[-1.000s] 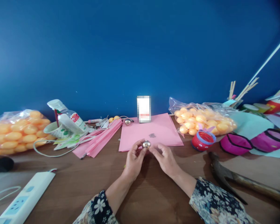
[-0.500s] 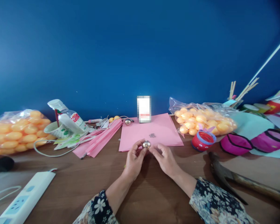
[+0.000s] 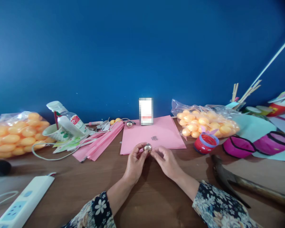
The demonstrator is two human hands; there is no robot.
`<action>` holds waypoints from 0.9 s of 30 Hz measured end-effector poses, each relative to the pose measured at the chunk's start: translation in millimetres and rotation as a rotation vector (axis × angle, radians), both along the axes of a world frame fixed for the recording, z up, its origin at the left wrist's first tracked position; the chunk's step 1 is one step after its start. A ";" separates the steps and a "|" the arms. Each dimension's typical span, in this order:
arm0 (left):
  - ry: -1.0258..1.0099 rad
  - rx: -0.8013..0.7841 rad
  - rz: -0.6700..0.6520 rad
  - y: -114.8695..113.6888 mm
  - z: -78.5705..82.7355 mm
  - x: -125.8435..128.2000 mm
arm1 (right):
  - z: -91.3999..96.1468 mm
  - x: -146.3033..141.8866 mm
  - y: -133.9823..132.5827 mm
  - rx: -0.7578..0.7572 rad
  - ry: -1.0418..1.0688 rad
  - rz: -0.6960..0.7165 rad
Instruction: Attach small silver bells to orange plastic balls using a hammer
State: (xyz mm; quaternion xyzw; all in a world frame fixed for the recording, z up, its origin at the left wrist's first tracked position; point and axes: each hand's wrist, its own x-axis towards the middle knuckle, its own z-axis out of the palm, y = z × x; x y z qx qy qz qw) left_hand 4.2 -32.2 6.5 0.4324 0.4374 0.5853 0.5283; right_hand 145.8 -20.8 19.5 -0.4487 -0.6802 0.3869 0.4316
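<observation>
My left hand (image 3: pixel 135 161) pinches a small shiny metal bell (image 3: pixel 147 147) between thumb and fingers, just in front of the pink paper. Close to the bell's right side is my right hand (image 3: pixel 167 162), its thumb and index fingertips pressed together. Whatever sits between those fingertips, if anything, is too small to make out. A little cluster of dark metal rings (image 3: pixel 154 138) lies on the pink paper sheets (image 3: pixel 166 129) beyond the hands. Another shiny bell (image 3: pixel 129 124) rests near the back left corner of the sheets.
Bags of orange balls (image 3: pixel 16 134) (image 3: pixel 201 122) lie left and right. A cup with a bottle (image 3: pixel 77 123) stands left, near folded pink strips (image 3: pixel 104 139). On the right are a red pot (image 3: pixel 205 144), magenta pouches (image 3: pixel 239 147) and a wooden-handled pick (image 3: pixel 256 186). A power strip (image 3: pixel 26 199) lies front left.
The bell has turned slightly in my left fingers, and both hands stay close together. The whole view has shifted a little.
</observation>
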 end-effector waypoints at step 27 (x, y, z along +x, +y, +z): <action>-0.087 -0.105 0.010 -1.4 2.2 1.1 | 2.2 0.7 1.1 -0.041 0.086 0.022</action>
